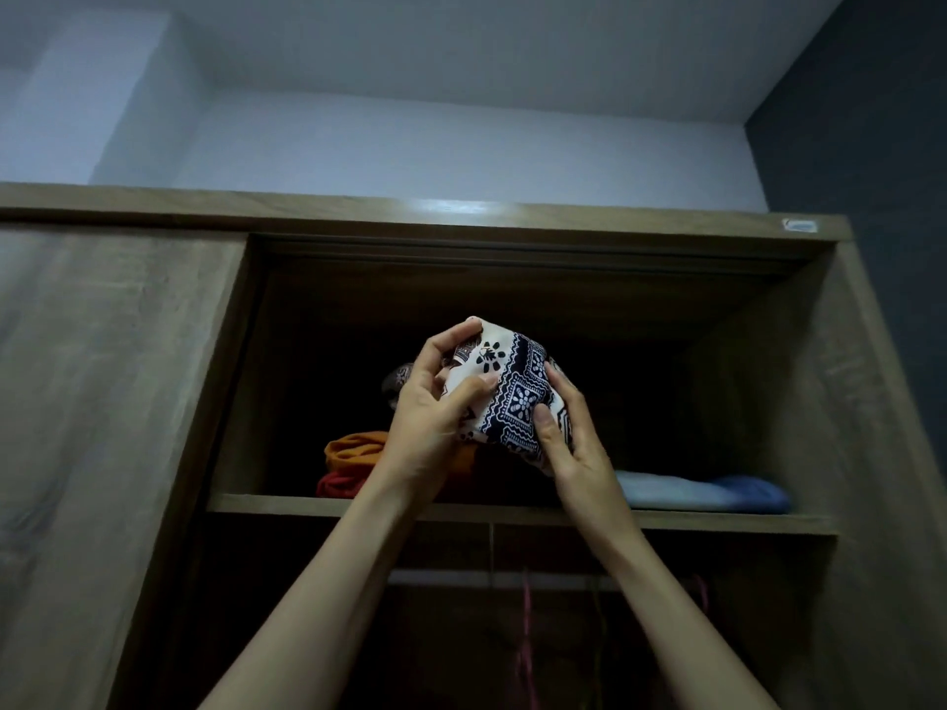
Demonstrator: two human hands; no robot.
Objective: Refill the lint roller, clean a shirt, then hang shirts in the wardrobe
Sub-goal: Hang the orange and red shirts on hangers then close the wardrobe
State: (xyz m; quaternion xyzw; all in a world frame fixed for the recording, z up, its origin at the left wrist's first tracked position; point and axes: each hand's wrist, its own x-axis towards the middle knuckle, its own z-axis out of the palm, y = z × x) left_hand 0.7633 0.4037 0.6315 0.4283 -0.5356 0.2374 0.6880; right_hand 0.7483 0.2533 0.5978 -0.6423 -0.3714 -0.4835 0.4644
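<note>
A folded white cloth with a navy geometric print (512, 389) is held up in front of the wardrobe's (128, 402) dark upper compartment. My left hand (435, 402) grips its left side, thumb on the front and fingers curled over the top edge. My right hand (569, 433) grips its right lower side, thumb pressed on the print. Both arms reach upward. The cloth hangs above the upper shelf (512, 512), over a stack of folded clothes.
On the shelf lie folded orange (353, 448) and red (341, 485) garments at left and a folded blue one (707, 491) at right. Below the shelf runs a pale hanging rail (461, 579) with pink hangers (525, 638). The sliding door covers the wardrobe's left half.
</note>
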